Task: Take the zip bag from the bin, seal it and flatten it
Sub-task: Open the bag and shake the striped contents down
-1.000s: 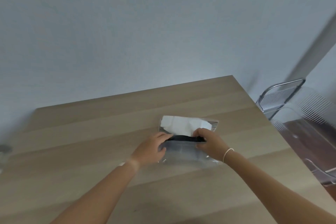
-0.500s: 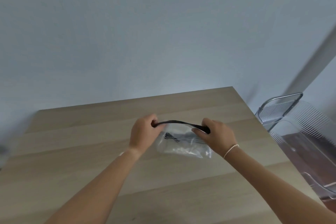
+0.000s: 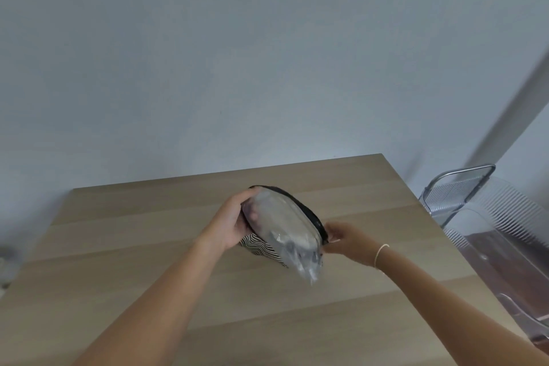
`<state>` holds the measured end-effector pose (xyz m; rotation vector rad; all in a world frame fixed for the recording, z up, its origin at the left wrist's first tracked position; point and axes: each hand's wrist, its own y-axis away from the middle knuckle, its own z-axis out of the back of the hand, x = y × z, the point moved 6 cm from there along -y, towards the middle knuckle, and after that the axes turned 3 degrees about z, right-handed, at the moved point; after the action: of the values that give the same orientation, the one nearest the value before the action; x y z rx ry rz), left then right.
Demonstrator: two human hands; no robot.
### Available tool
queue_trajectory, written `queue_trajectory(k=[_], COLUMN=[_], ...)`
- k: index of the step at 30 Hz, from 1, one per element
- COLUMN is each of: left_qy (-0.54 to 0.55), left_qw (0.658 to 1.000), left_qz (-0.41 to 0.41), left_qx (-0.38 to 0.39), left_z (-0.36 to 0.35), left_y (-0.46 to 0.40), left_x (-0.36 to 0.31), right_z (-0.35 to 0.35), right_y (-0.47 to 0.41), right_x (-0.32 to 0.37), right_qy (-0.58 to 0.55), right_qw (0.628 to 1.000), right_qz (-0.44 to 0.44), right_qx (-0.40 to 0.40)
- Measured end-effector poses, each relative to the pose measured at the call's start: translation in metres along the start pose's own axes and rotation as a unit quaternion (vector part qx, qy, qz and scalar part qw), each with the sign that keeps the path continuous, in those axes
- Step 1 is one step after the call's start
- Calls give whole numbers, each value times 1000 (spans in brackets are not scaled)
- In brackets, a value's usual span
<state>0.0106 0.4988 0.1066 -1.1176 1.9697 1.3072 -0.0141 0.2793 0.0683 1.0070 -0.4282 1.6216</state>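
Clear zip bag (image 3: 285,227), black-zipped, bulging between both hands.

We are counting two bare hands — the left hand (image 3: 230,224) and the right hand (image 3: 346,239) — both gripping one clear zip bag (image 3: 283,224) with a black zip strip. One wooden table (image 3: 148,247) is lying beneath, and one clear plastic bin (image 3: 505,235) is standing beside it — plus one thin wristband (image 3: 381,253).
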Motion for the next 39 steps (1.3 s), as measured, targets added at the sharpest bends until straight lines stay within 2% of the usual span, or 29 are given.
queue_trajectory(k=[3, 8, 11, 14, 17, 21, 24, 27, 29, 31, 34, 39], left_qy=[73, 76, 24, -90, -150, -201, -251, -265, -308, -291, -242, -316], left_qw=[996, 983, 990, 995, 984, 950, 917, 924, 931, 951, 968, 948], left_qz=[-5, -16, -21, -24, -37, -115, -176, -158, -105, -46, -7, 1], left_qx=[58, 169, 141, 30, -86, -210, -255, -228, -165, -98, -69, -42], left_z=[9, 8, 8, 12, 15, 16, 16, 14, 11, 7, 10, 8], left_y=[0, 7, 6, 3, 2, 4, 7, 7, 5, 6, 7, 6], left_x=[-5, -3, 3, 4, -1, -11, -19, -21, -21, -22, -27, -29], right_z=[-2, 12, 20, 30, 35, 44, 55, 59, 59, 59, 59, 53], right_y=[2, 4, 3, 4, 3, 6, 8, 4, 1, 0, -1, -1], right_x=[-3, -6, -2, 6, 11, 19, 29, 31, 32, 34, 38, 47], right_qy=[-152, -334, -400, -334, -266, -167, -99, -174, -238, -274, -250, -197], right_qw=[987, 924, 892, 915, 927, 922, 914, 902, 896, 898, 914, 941], right_qz=[-17, -46, -59, -59, -77, -86, -79, -75, -68, -55, -36, 2], right_qx=[-48, -182, -204, -218, -255, -340, -386, -388, -368, -341, -316, -276])
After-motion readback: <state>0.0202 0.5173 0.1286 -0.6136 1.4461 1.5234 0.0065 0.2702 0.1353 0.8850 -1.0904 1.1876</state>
